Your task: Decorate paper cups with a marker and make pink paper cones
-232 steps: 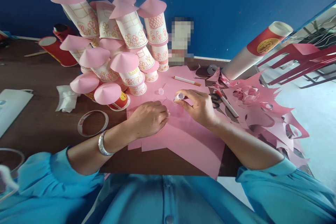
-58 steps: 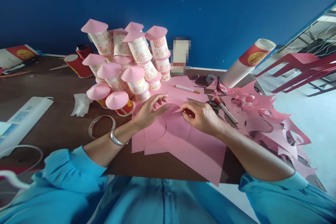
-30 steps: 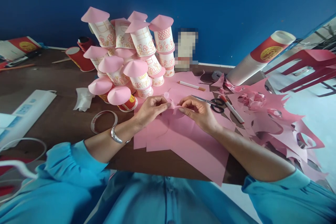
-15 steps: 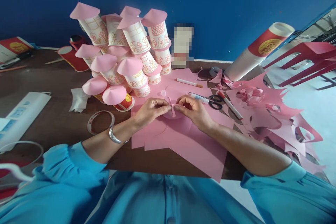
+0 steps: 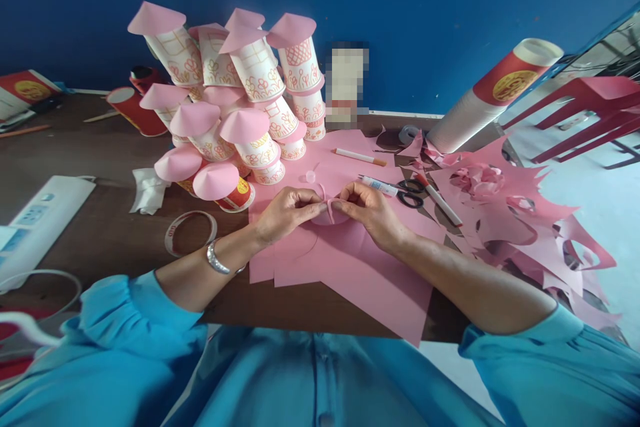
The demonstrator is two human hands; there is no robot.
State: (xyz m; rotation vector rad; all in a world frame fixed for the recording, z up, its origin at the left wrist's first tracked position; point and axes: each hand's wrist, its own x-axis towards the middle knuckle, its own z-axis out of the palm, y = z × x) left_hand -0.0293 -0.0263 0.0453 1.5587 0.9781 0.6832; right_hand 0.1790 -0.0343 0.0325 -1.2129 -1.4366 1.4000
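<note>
Between my two hands is a small pink paper piece (image 5: 331,213) with narrow upright edges, above the pink sheets (image 5: 380,280). My left hand (image 5: 290,213) pinches its left side between thumb and fingers. On its right side, my right hand (image 5: 373,213) pinches it in the same way, and the fingertips of both hands nearly meet. Scissors with black handles (image 5: 411,195) and a glue stick (image 5: 380,185) lie just beyond my right hand. A small clear cap (image 5: 311,177) rests beyond my left fingers.
Decorated paper cups with pink cone tops (image 5: 245,127) stand stacked at the back left. A tape roll (image 5: 191,233) lies by my left forearm. Pink scraps (image 5: 505,227) and markers (image 5: 444,203) are at right, before a tall cup stack (image 5: 480,110).
The view has shifted very slightly. Both hands keep their pinch on the pink paper piece, whose upright edges look slightly turned.
</note>
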